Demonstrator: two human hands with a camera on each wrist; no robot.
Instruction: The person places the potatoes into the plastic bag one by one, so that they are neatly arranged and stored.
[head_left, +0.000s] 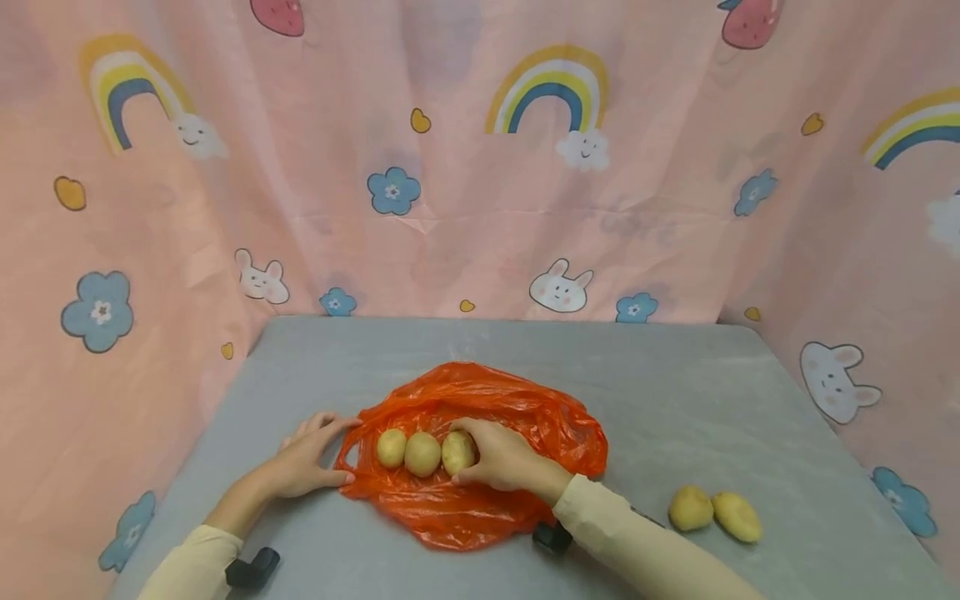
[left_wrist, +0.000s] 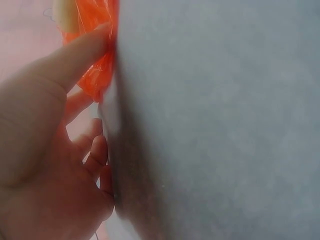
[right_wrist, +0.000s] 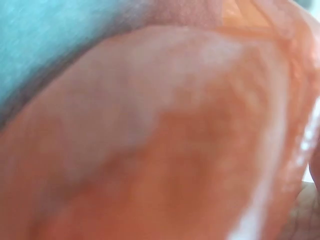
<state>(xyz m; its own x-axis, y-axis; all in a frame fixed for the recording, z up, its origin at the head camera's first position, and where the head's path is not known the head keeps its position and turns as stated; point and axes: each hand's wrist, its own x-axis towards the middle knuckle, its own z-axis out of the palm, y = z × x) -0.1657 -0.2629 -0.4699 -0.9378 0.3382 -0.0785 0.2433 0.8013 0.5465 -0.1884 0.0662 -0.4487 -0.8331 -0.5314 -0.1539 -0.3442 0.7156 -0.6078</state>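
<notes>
An orange-red plastic bag (head_left: pixel 461 521) lies spread on the grey table, with three potatoes in a row on it. My right hand (head_left: pixel 504 457) grips the rightmost potato (head_left: pixel 458 452) between thumb and fingers. Beside it lie the middle potato (head_left: pixel 422 454) and the left potato (head_left: pixel 391 448). At the bag's left end, my left hand (head_left: pixel 303 461) touches the handle area with thumb and forefinger spread apart. The left wrist view shows the thumb (left_wrist: pixel 75 57) against the bag (left_wrist: pixel 97 75), other fingers loosely bent. Blurred orange plastic (right_wrist: pixel 175 150) fills most of the right wrist view, hiding the right fingers.
Two more potatoes, a rounder one (head_left: pixel 691 508) and a longer one (head_left: pixel 737 517), lie on the table (head_left: pixel 660 375) right of the bag, near the right forearm. A pink patterned curtain (head_left: pixel 465 250) stands behind and along both sides of the table.
</notes>
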